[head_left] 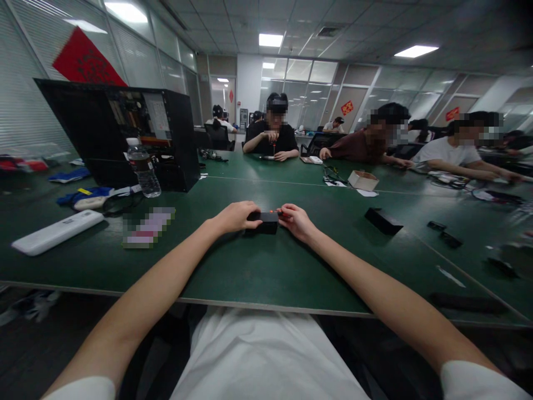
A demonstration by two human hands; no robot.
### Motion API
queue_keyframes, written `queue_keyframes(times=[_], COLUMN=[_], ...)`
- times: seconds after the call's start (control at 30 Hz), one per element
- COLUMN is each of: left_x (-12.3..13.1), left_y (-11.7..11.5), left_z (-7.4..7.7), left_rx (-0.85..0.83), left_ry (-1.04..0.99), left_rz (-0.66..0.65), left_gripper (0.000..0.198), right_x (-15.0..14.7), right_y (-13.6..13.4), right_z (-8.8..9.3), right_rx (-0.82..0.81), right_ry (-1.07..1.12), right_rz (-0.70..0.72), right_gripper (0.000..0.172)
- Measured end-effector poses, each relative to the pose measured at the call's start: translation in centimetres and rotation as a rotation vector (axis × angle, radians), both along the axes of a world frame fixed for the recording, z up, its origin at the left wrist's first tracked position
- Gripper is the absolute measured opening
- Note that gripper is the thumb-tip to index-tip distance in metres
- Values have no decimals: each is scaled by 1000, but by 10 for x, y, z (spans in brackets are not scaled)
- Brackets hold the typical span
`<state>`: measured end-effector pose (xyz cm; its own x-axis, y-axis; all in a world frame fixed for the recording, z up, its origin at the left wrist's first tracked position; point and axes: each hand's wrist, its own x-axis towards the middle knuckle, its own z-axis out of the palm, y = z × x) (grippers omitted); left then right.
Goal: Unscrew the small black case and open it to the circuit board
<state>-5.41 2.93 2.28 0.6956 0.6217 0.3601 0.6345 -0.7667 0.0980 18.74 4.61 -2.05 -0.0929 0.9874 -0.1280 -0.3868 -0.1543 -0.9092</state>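
My left hand (pixel 239 215) is closed on a small black rectangular box (pixel 268 223), thumb on the near side and fingers over the top. The box rests on or just above the green table in front of me. My right hand (pixel 296 221) is at the right end of the box, its thumb and fingers pinched together. A small dark piece with orange-red spots (pixel 275 211) shows between the fingertips and the box. Its kind is too small to tell, and the fingers partly hide it.
On the left stand an opened black computer case (pixel 183 133) and a water bottle (pixel 144 169); a white oblong device (pixel 58 232) lies nearer. A black angled piece (pixel 382 220) and a cardboard box (pixel 363 180) are to the right. Across the table (pixel 266 272), a person (pixel 272 130) holds a screwdriver.
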Motion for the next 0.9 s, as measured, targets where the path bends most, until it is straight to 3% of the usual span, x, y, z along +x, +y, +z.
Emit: queue_keyframes(times=[0.53, 0.9], left_x=[-4, -4], left_y=[3, 5], left_z=[1, -1], left_rx=[-72, -122], left_ry=[-102, -253], left_rz=[-41, 2], left_gripper=[36, 35], right_x=[2, 4], right_y=[8, 14], right_z=[-9, -12], right_rx=[-48, 143], right_ry=[97, -140], right_rz=[30, -1], right_gripper=[20, 20])
